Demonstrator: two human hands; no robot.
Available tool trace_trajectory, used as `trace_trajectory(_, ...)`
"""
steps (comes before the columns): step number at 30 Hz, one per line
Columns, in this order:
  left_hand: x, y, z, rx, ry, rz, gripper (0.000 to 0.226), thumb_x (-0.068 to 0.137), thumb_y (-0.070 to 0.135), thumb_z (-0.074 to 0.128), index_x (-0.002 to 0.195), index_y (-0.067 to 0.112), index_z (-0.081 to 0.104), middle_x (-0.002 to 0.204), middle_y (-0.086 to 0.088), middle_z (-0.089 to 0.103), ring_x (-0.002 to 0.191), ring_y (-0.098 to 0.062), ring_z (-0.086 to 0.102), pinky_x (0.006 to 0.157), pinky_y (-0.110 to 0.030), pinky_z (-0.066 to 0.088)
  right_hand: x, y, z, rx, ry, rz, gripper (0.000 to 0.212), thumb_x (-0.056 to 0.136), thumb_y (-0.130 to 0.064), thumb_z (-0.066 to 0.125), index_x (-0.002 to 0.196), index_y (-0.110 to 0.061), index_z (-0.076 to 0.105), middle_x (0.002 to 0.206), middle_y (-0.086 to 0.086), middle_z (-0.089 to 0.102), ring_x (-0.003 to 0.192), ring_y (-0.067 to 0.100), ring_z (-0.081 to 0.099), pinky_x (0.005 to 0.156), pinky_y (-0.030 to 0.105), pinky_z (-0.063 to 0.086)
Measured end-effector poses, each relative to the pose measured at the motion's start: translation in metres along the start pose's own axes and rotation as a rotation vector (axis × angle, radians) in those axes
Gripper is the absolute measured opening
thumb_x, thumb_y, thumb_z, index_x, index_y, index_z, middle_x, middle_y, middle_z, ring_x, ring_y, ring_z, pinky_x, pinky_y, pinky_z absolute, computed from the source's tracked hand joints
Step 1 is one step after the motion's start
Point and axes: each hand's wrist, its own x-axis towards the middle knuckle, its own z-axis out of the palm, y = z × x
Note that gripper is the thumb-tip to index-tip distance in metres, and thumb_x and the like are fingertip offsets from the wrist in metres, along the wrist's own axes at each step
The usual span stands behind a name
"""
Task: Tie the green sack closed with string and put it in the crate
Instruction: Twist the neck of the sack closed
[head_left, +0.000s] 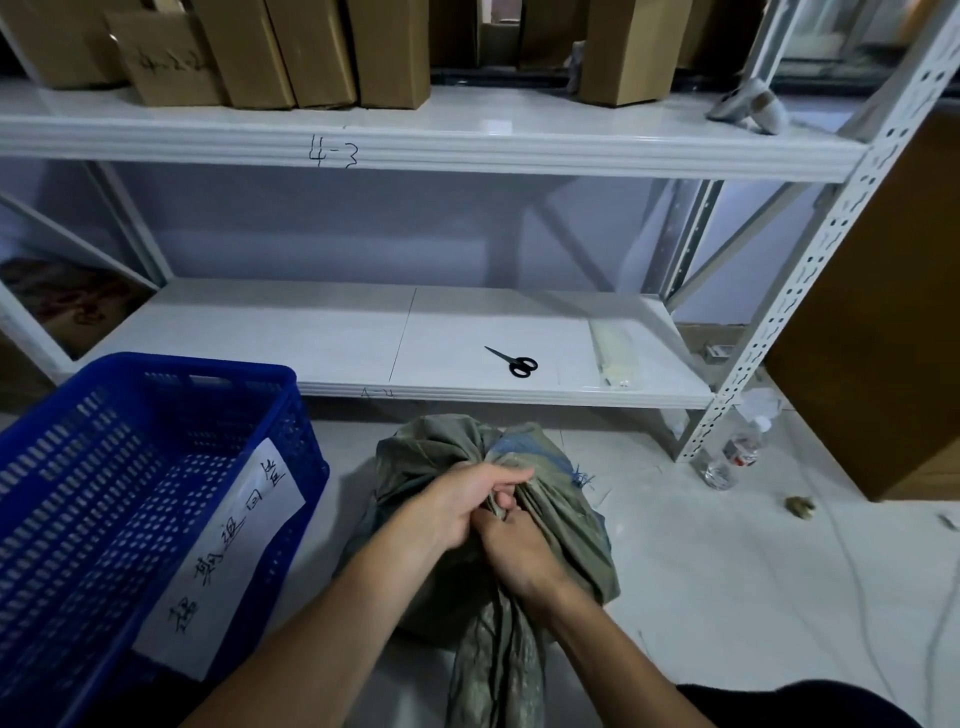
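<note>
The green woven sack (441, 452) sits on the pale floor in front of me, bulging, its gathered neck trailing toward the bottom edge. My left hand (457, 506) and my right hand (519, 551) are both clenched around the bunched neck, touching each other. A frayed blue thread (583, 479) sticks out at the sack's right side. I cannot make out any string in my hands. The blue slotted plastic crate (78, 467) stands to the left of the sack, with a white handwritten label (223, 556) on its side.
A white metal rack stands just behind the sack; black scissors (514, 361) and a packet of pale ties (613, 353) lie on its lower shelf (311, 338). Cardboard boxes (291, 47) fill the upper shelf. A plastic bottle (737, 452) and a brown board (883, 338) stand at right.
</note>
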Motion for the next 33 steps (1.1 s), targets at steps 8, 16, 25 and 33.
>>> trace_trajectory(8, 0.010, -0.010, -0.003, 0.038, 0.031, 0.105, 0.028, 0.097, 0.022, 0.062, 0.072, 0.010, 0.060, 0.049, 0.006, 0.037, 0.043, -0.008, 0.038, 0.040, -0.017, 0.031, 0.024, -0.019, -0.068, -0.453, -0.505, 0.109, 0.056, 0.066, -0.057, 0.070, 0.108, -0.021, 0.071, 0.114, 0.001, 0.071, 0.105, 0.016, 0.065, 0.102, 0.038, 0.049)
trace_trajectory(16, 0.057, 0.017, 0.003, -0.085, 0.072, 0.128, 0.026, 0.098, 0.022, 0.061, 0.076, 0.008, 0.057, 0.044, 0.005, 0.038, 0.037, -0.009, 0.035, 0.044, -0.027, 0.045, 0.132, -0.054, -0.115, -0.324, 0.151, -0.020, 0.033, 0.090, -0.022, 0.048, 0.074, -0.001, 0.067, 0.060, 0.012, 0.065, 0.049, 0.026, 0.062, 0.048, 0.027, 0.048)
trace_trajectory(25, 0.121, 0.033, -0.003, -0.039, 0.165, 0.273, 0.035, 0.095, 0.030, 0.066, 0.069, 0.009, 0.055, 0.048, 0.000, 0.038, 0.039, -0.015, 0.039, 0.048, -0.028, 0.048, 0.289, 0.011, -0.106, -0.615, 0.376, -0.049, 0.030, 0.089, -0.033, 0.055, 0.086, -0.008, 0.071, 0.094, 0.019, 0.073, 0.095, 0.036, 0.066, 0.075, 0.032, 0.047)
trace_trajectory(33, 0.161, 0.045, 0.005, -0.074, 0.097, 0.307, 0.037, 0.095, 0.033, 0.065, 0.069, 0.009, 0.055, 0.048, -0.002, 0.039, 0.040, -0.016, 0.039, 0.048, -0.029, 0.050, 0.381, 0.039, -0.122, -0.731, 0.602, -0.059, 0.034, 0.095, -0.032, 0.053, 0.121, -0.012, 0.062, 0.116, 0.022, 0.067, 0.110, 0.040, 0.062, 0.088, 0.041, 0.048)
